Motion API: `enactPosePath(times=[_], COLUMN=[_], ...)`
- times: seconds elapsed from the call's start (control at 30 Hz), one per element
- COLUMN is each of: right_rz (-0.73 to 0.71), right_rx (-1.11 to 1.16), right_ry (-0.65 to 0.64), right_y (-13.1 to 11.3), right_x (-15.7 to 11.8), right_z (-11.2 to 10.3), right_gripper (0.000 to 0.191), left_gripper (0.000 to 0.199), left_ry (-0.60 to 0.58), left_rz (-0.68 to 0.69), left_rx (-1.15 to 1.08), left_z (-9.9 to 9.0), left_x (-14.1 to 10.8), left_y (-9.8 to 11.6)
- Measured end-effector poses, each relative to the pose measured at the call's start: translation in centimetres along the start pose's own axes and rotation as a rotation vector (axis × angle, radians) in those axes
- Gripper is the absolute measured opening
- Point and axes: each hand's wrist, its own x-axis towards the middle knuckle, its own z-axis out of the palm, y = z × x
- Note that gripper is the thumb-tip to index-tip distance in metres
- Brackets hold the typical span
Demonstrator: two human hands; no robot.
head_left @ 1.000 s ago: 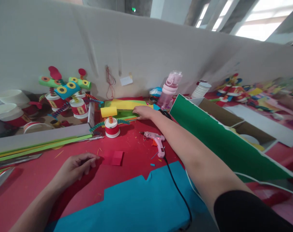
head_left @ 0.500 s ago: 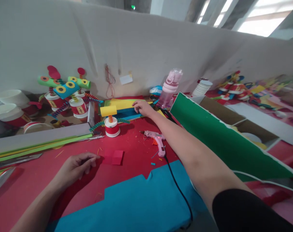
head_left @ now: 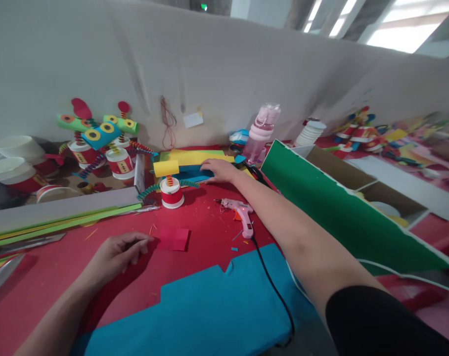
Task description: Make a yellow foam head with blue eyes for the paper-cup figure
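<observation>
My left hand [head_left: 122,253] is low over the red table, index finger and thumb closed at the left edge of a small folded red paper [head_left: 179,240]. My right hand [head_left: 220,171] reaches to the back, fingers apart over a stack of coloured sheets, a yellow sheet [head_left: 195,157] above a blue one [head_left: 190,173]. I cannot tell whether its fingertips touch the blue sheet. Left of it stands a paper-cup figure [head_left: 172,194] with a yellow tube head and green folded arms. A pink glue gun [head_left: 241,212] lies below my right forearm.
Finished cup figures [head_left: 119,163] stand in a box at the back left. A pink bottle [head_left: 260,132] and stacked cups [head_left: 309,133] are behind. A green-sided box [head_left: 332,207] leans at right. Blue cloth [head_left: 217,306] covers the front; a black cord [head_left: 271,282] crosses it.
My right hand has shifted slightly down over the coloured sheets, its fingers spreading more toward the blue one. My left hand and the red paper stay where they were.
</observation>
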Motion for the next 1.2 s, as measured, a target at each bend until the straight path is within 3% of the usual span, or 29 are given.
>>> enactPosePath(times=[0.3, 0.63, 0.87, 0.93, 1.03, 1.1, 1.2], right_rz=[-0.035, 0.160, 0.318, 0.338, 0.321, 0.258, 0.172], right_rx=[-0.010, -0.098, 0.188, 0.296, 0.393, 0.364, 0.205], right_ry=[-0.036, 0.046, 0.312, 0.415, 0.518, 0.453, 0.222], right_y=[0.0, -0.4, 1.0, 1.3, 1.4, 1.4, 1.1], right_x=[-0.3, 0.9, 1.9, 2.1, 2.3, 2.4, 2.1], right_z=[-0.5, -0.3, -0.4, -0.1, 0.6, 0.9, 0.8], right_gripper=[0.021, 0.024, 0.019, 0.012, 0.018, 0.020, 0.026], left_gripper=[0.040, 0.033, 0.038, 0.039, 0.041, 0.042, 0.042], left_ry=[-0.011, 0.029, 0.024, 0.020, 0.014, 0.014, 0.007], left_rz=[-0.013, -0.008, -0.022, -0.021, -0.023, -0.027, -0.030], left_rx=[0.005, 0.042, 0.027, 0.028, 0.036, 0.033, 0.036], left_z=[-0.1, -0.1, 0.0, 0.0, 0.0, 0.0, 0.0], left_x=[-0.1, -0.1, -0.2, -0.1, -0.1, 0.0, 0.1], left_y=[0.1, 0.6, 0.7, 0.6, 0.5, 0.4, 0.1])
